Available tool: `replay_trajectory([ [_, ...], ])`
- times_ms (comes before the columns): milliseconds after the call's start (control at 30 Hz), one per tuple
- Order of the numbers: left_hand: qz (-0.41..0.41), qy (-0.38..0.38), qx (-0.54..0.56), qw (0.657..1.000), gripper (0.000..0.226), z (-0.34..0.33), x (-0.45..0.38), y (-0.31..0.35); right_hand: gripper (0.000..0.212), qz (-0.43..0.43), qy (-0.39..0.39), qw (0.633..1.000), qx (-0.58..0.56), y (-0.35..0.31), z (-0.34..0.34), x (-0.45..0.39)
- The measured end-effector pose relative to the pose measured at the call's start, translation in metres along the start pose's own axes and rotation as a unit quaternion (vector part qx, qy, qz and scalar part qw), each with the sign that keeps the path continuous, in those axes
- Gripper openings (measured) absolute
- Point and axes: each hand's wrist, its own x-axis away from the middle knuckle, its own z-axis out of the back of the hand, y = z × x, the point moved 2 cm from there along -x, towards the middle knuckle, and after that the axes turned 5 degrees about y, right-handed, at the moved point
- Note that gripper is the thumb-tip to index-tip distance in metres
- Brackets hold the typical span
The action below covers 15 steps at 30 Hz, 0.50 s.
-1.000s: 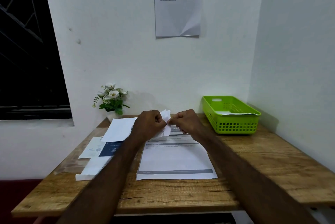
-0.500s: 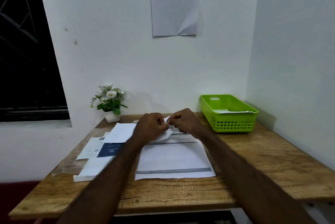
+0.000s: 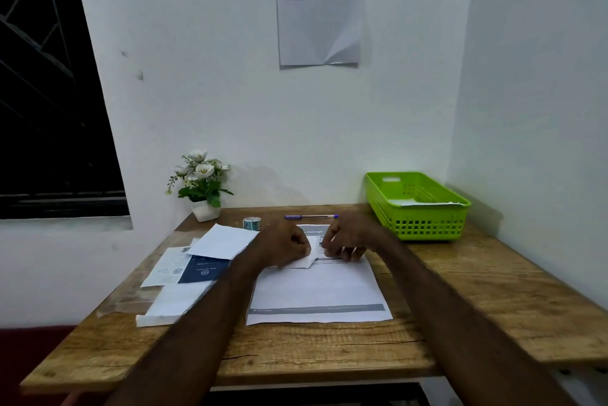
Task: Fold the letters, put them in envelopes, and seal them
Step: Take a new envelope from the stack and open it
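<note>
Two hands meet in the middle of the frame, low over a small white paper. The left hand has its fingers curled and pinches the paper's left part. The right hand pinches the paper's right edge with bent fingers. The paper lies on the top part of a big letter, which lies flat on the table. To the left of the hands, more white sheets and a dark blue card lie in a loose pile. Lower left, a white stack sits near the table's edge. Just above the hands are a pen and a tape roll. A small flower pot stands at the wall, left of the tape. At the right of the frame, a green basket holds some paper. A sheet hangs on the wall at the top.
</note>
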Motion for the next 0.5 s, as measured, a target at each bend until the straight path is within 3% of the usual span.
replay_trajectory([
  [233, 0.034, -0.004, 0.03, 0.999, 0.004, -0.002, -0.005, -0.015, 0.016, 0.058, 0.052, 0.997, -0.011, 0.002, -0.013, -0.009],
  [500, 0.031, -0.032, 0.052, 0.998, 0.005, 0.004, -0.002, -0.013, 0.021, 0.054, 0.094, 0.994, -0.01, 0.003, -0.022, -0.014],
])
